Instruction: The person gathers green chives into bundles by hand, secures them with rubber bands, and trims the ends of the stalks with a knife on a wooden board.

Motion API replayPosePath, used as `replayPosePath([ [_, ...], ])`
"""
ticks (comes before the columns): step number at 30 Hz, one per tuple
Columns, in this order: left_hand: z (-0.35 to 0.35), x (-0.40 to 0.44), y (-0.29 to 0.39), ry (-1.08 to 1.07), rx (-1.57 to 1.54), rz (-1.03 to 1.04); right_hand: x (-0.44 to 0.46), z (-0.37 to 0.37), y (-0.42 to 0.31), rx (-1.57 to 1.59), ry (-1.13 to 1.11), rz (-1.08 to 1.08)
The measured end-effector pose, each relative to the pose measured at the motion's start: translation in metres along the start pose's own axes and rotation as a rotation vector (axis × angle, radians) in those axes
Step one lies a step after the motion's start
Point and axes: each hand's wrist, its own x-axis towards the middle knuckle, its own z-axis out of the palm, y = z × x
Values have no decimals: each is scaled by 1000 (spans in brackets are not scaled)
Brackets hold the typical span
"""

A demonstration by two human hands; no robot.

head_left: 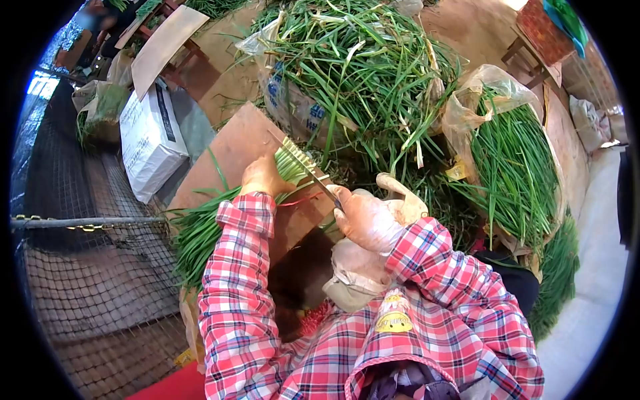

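My left hand [263, 175] is closed around a bunch of green chives [200, 233], pressing it on a brown board [230, 140]. The pale cut ends of the stalks point up and right, and the long leaves hang over the board's lower left edge. In my right hand [365, 219] is a knife [319, 181], its thin blade lying across the pale stalk ends. A red strip [300, 199] shows beside the bunch. Just behind my right hand is a beige curved item [403, 200] that I cannot make out.
A large heap of loose chives [360, 87] rises beyond the board. To the right stands a plastic bag of chives [513, 173]. A white box [152, 143] and black netting [93, 293] lie left. A pole [87, 222] runs toward the board. Someone is blurred at upper left.
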Motion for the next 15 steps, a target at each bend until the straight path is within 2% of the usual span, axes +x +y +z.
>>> replayPosePath([
  [2, -1, -1, 2, -1, 2, -1, 5, 2, 0, 109, -144, 159],
  [4, -2, -2, 2, 1, 20, -7, 6, 10, 0, 107, -80, 122],
  [6, -2, -2, 3, -17, 20, -9, 6, 8, -10, -81, -107, 118],
  [7, -4, -2, 5, -30, 32, -24, 6, 17, -5, -112, -16, 40],
  [10, -4, -6, 8, -15, 50, -24, 12, 20, -8, -197, -109, 57],
  [12, -4, -6, 9, 0, 71, -34, 19, 22, -3, -171, -131, -16],
  [14, 1, -3, 6, -5, 77, -21, 28, 24, -7, 27, -86, 192],
  [15, 0, -2, 7, -16, 85, -19, 35, 25, -8, 20, -92, 207],
])
